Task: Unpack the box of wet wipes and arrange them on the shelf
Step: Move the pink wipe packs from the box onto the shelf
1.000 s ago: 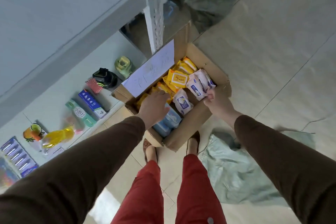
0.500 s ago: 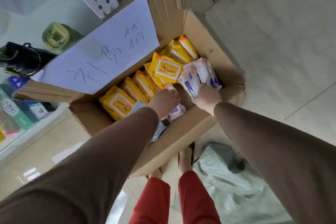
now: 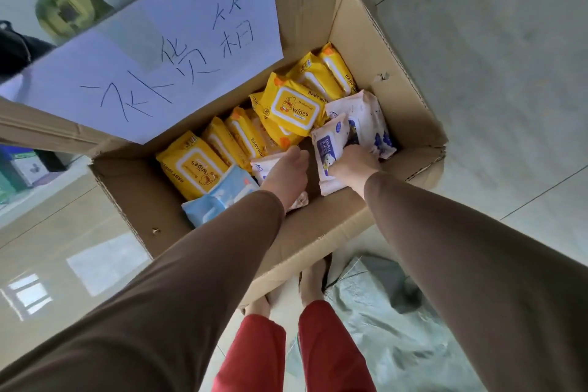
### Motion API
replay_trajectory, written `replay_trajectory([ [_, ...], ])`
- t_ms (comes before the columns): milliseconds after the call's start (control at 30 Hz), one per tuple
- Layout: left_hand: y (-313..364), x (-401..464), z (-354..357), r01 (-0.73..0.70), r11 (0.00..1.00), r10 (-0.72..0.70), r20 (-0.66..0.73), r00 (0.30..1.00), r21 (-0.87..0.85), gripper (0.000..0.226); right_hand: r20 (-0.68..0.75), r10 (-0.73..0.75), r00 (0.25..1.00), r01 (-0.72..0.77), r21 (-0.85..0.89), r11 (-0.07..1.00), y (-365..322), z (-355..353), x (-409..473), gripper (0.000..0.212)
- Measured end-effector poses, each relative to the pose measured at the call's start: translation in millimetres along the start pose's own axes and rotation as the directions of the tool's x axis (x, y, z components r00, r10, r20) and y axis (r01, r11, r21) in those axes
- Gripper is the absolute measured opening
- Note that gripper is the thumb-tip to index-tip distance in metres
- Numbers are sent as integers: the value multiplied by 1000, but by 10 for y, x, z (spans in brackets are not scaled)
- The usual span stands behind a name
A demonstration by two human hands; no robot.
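An open cardboard box (image 3: 410, 99) stands on the floor under me. Inside lie several yellow wipes packs (image 3: 291, 106), white baby wipes packs with blue print (image 3: 366, 119) and a light blue pack (image 3: 222, 197). My right hand (image 3: 353, 165) is inside the box, closed on a white baby wipes pack (image 3: 327, 149). My left hand (image 3: 286, 173) reaches in beside it and rests on another white pack (image 3: 265, 165); its fingers are hidden, so I cannot tell whether it grips.
A white paper sign (image 3: 165, 60) with handwriting covers the box's left flap. Behind it is the low shelf (image 3: 41, 197) with a green object (image 3: 66, 11) and small boxes. A grey-green sack (image 3: 391, 337) lies on the tiled floor by my feet.
The view has dropped closer to the box. Both hands have gone deeper inside; my right hand has shifted onto the nearer white pack.
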State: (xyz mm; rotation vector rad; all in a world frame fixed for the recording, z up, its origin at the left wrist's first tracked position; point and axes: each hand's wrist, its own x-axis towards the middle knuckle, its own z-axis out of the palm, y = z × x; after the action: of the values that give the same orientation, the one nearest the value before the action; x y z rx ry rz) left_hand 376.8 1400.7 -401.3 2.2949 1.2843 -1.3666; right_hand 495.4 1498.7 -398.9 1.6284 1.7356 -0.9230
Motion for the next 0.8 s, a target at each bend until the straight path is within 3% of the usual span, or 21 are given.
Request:
replay_trajectory([
  [67,-92,-233,-25,-28,1000,28,-132,991,7,28,-19,-16,1000,16,47,999,-9,-168,-202,31],
  [167,-278,-753,-136,34,991,-65,-249,966,-129,28,-85,-90,992,103,168,980,-3,-459,-635,20],
  [300,-604,-1760,-235,155,865,-255,-152,955,-477,58,-83,-214,973,228,229,946,-194,-864,-1473,26],
  [367,-779,-2361,-190,199,770,-351,-142,925,-607,60,-90,-270,959,284,270,920,-404,-1031,-1968,29],
  [467,-1071,-3424,-114,252,492,-470,-11,882,-833,44,-115,-426,897,441,286,851,-816,-1179,-2758,29],
  [533,-1247,-4170,-18,242,234,-555,75,829,-942,41,-118,-510,852,519,314,795,-1154,-1225,-3301,25],
  [633,-1427,-5207,200,180,-183,-619,255,743,-967,36,-145,-584,799,592,363,720,-1698,-1212,-4123,27],
  [733,-1483,-6260,497,22,-440,-645,333,688,-898,52,-205,-648,734,665,414,622,-2256,-1122,-4922,27],
  [800,-1522,-6894,674,-65,-525,-665,362,653,-848,59,-225,-680,698,696,438,569,-2636,-1066,-5399,30],
])
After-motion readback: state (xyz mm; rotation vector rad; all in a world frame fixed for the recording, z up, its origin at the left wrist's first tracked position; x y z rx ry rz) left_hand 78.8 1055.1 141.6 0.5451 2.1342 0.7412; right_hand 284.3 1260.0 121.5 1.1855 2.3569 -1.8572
